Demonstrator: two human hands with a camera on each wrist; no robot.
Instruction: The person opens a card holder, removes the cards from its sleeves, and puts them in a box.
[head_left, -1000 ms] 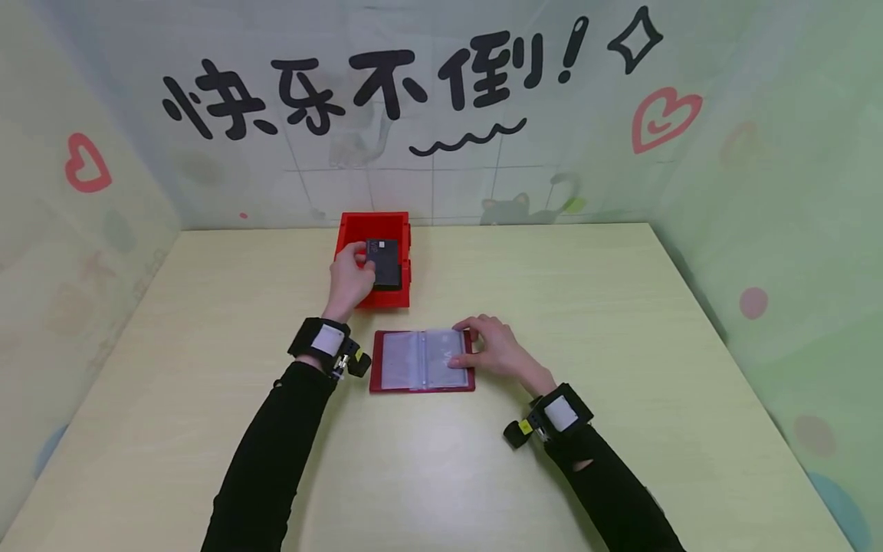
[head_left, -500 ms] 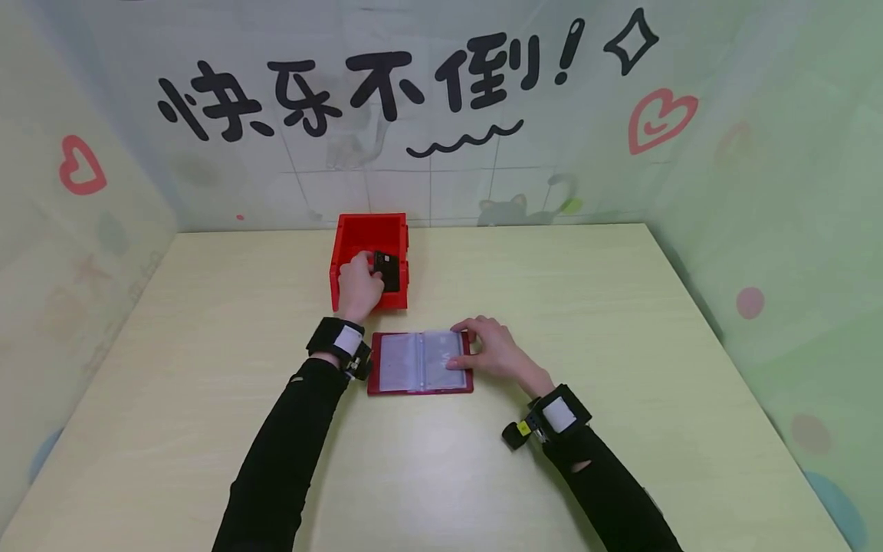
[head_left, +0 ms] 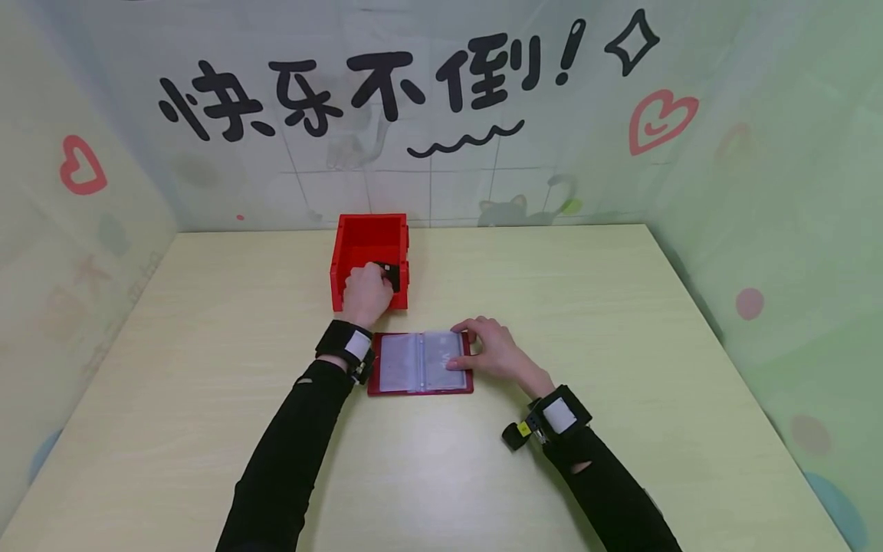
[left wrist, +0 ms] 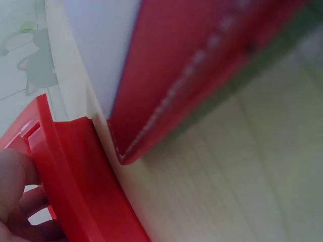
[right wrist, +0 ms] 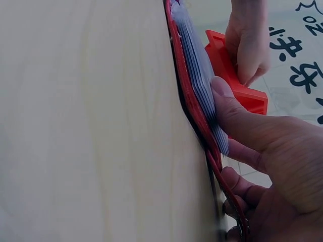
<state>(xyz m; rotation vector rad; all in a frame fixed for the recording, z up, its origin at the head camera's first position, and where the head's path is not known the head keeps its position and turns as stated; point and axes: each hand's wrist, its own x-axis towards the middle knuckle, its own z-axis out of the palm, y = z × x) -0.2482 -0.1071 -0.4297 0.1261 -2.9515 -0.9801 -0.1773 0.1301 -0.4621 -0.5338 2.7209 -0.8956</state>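
Observation:
My left hand (head_left: 367,295) reaches over the near side of a red plastic bin (head_left: 372,228) and pinches a black card (head_left: 391,274). Most of that card is behind the fingers. Nearer me, a small red card holder (head_left: 402,363) lies open, showing clear plastic sleeves. My right hand (head_left: 493,349) grips its right edge. In the right wrist view, the thumb (right wrist: 229,103) presses on the stacked sleeves (right wrist: 199,65) while the other fingers curl at the red cover (right wrist: 189,98). The stitched cover (left wrist: 166,85) looms large in the left wrist view.
Everything stands on a pale wood-grain table (head_left: 441,475). A printed backdrop (head_left: 441,184) rises behind it, with patterned panels at both sides. The bin sits near the table's back edge, just beyond the card holder. Both wrists wear black camera straps (head_left: 562,410).
My left hand has moved right and toward me, down into the bin, and the black card has gone lower and more out of sight. The right hand and card holder have stayed put.

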